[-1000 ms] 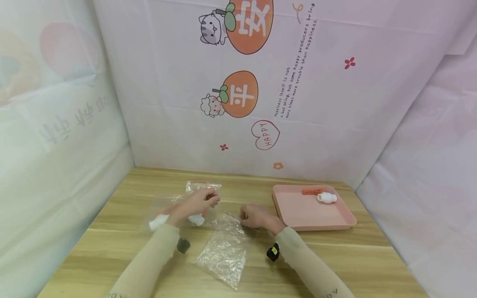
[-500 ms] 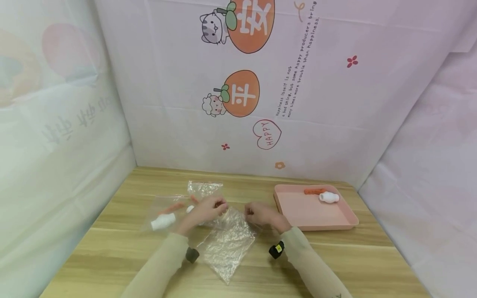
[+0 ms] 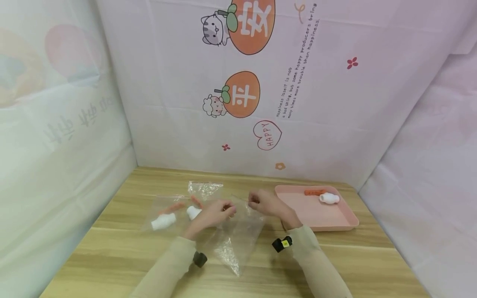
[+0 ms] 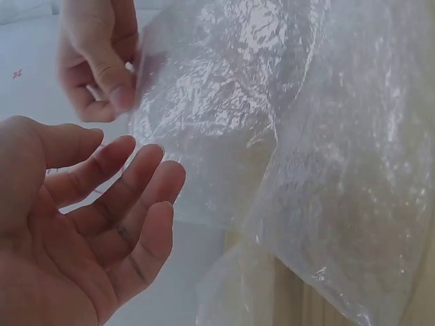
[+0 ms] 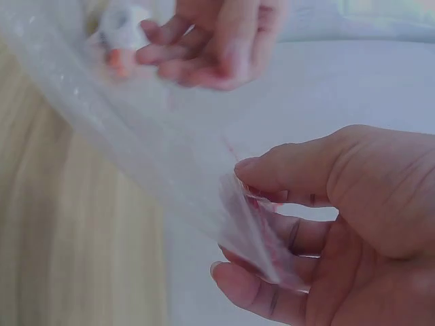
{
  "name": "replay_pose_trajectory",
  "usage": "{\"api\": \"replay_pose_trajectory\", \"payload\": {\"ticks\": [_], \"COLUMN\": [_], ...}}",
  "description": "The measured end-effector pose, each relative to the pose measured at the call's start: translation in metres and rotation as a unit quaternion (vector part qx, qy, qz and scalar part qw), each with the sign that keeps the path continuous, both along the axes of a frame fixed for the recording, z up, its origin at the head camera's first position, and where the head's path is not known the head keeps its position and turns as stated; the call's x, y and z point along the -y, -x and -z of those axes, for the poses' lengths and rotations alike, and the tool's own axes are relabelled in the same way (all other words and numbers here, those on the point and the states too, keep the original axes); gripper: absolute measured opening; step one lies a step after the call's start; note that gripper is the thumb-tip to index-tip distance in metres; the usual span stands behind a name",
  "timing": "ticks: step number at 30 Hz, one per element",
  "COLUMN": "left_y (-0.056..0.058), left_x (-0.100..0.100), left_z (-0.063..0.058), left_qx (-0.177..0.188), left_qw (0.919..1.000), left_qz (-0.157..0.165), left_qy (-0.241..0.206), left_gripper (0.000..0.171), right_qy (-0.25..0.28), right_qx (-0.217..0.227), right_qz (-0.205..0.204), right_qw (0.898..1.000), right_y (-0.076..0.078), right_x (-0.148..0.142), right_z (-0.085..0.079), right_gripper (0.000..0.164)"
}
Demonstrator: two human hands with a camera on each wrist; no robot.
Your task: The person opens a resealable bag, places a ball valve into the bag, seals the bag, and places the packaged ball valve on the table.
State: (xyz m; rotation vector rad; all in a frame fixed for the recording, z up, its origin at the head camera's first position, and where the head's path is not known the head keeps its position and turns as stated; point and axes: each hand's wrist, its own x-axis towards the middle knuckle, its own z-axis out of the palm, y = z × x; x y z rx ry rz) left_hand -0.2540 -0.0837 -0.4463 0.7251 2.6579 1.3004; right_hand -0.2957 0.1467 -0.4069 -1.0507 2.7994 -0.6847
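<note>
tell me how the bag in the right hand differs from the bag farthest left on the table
The held bag is pinched at its edge by the right hand, while the left bag lies on the table. In the head view, nothing shows inside the held bag, whereas a white piece and an orange stick show through the left bag. Both are clear plastic.

Bag (image 4: 312,136), near centre: thin, clear plastic film, glossy, finely crinkled. Second bag (image 3: 205,188), farther left: clear plastic, shiny. Tray (image 3: 316,215), right: plastic-looking, smooth, soft sheen. Tabletop (image 3: 108,252): wood-grained, smooth, satin. Backdrop (image 3: 316,120), far: printed cloth, matt, lightly creased. Sleeves (image 3: 164,267), near: soft-looking matt cloth.
</note>
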Motion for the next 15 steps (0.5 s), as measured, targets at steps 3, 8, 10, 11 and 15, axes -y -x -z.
{"api": "replay_pose_trajectory", "payload": {"ticks": [3,8,10,11,15], "left_y": [-0.001,-0.003,-0.004,-0.004,-0.006], "left_x": [-0.006,-0.016,-0.019,-0.021,-0.025], "left_z": [-0.002,-0.008,-0.011,-0.013,-0.017], "left_qx": [0.020,0.038,0.040,0.042,0.050], "left_qw": [0.9997,0.9983,0.9974,0.9965,0.9897], "left_qz": [-0.006,-0.018,-0.015,-0.011,0.020], "left_qy": [-0.016,-0.042,-0.058,-0.071,-0.132], "left_gripper": [0.023,0.026,0.027,0.027,0.028], "right_qy": [0.008,0.030,0.043,0.051,0.078], "right_qx": [-0.012,-0.043,-0.059,-0.067,-0.100], "right_qz": [0.008,0.005,-0.001,-0.003,-0.012], "right_qw": [1.000,0.999,0.997,0.996,0.992], "right_y": [-0.008,-0.020,-0.025,-0.027,-0.036], "right_x": [0.001,0.002,0.002,0.002,0.002], "right_z": [-0.013,-0.031,-0.037,-0.040,-0.050], "right_gripper": [0.011,0.009,0.007,0.006,0.004]}}
